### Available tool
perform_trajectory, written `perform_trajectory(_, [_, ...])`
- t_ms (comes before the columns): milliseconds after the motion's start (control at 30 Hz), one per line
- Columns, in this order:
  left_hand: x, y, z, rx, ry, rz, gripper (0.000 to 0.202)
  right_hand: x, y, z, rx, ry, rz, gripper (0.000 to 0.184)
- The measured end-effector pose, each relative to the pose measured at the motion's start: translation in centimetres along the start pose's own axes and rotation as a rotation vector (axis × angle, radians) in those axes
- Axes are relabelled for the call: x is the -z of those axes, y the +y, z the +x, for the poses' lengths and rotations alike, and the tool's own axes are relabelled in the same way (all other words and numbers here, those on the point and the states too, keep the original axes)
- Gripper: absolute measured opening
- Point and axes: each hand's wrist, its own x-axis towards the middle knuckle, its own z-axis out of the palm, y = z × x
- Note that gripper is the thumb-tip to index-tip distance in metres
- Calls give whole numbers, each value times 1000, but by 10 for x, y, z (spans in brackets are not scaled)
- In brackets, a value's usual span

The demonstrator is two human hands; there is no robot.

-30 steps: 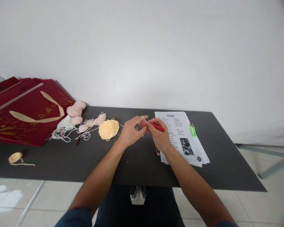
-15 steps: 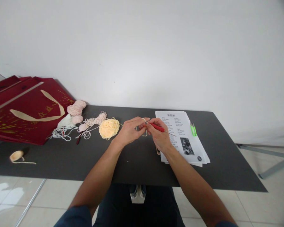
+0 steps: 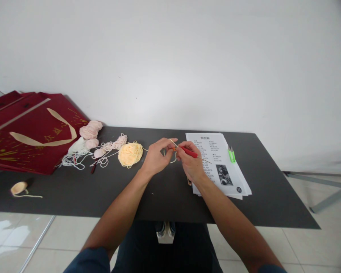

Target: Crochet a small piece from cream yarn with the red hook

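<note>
In my right hand [image 3: 192, 161] is a crochet hook with a red handle [image 3: 189, 152]; its thin metal shaft sticks out past both sides of the fingers. My left hand [image 3: 158, 156] is closed on cream yarn [image 3: 173, 141], which runs over the index finger to the hook's tip. A short yarn tail hangs below the fingertips, and a small orange bit shows between the hands. Both hands are close together above the dark table. Just left of my left hand lies a ball of yellow yarn [image 3: 130, 154], with a strand leading toward that hand.
Printed sheets [image 3: 216, 151] lie under and beyond my right hand, with green-handled thread snips [image 3: 232, 155] on them. Pink and white yarn [image 3: 88, 131] is heaped at left beside red gift bags [image 3: 31, 132]. A small cream crocheted piece [image 3: 19, 187] sits near the table's left front.
My left index finger has lifted and straightened slightly, drawing the yarn up. The hook's tip now shows between the hands, which have parted a little.
</note>
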Motion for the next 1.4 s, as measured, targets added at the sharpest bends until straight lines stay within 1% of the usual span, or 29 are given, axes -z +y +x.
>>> perform_trajectory(100, [-2, 0, -1, 43, 13, -8, 32, -1, -2, -1, -43, -25, 57, 22])
perform_trajectory(200, [-2, -1, -2, 27, 5, 46, 31, -2, -4, -1, -82, -39, 78, 24])
perform_trajectory(400, [-4, 1, -4, -39, -33, 122, 45, -2, -6, 0, -70, -5, 59, 24])
perform_trajectory(567, [-5, 3, -4, -30, -14, 136, 45, -2, -7, -1, -83, -25, 128, 25])
perform_trajectory(733, [-6, 3, -6, -41, -12, 160, 41, 0, -6, 0, -114, -32, 124, 20])
perform_trajectory(833, [-7, 2, -7, -47, -1, 174, 38, 1, -5, 1, -124, -24, 111, 20])
perform_trajectory(967, [-9, 3, -7, -39, 15, 190, 26, 2, -1, 2, -112, -15, 103, 21])
perform_trajectory(1067, [-9, 6, -7, 3, 54, 176, 25, 2, 4, 0, -45, 10, 53, 20])
perform_trajectory(1167, [-9, 6, -7, 70, 66, 123, 32, 1, 8, -3, 43, 43, -61, 17])
perform_trajectory(1233, [-10, 3, -7, 123, 77, 57, 34, 0, 9, -4, 70, 58, -102, 18])
perform_trajectory(1300, [-11, 0, -6, 192, 99, -41, 34, -1, 10, -5, 80, 68, -103, 19])
perform_trajectory(1400, [-13, -2, -3, 314, 104, -294, 33, -3, 11, -5, 82, 50, -73, 20])
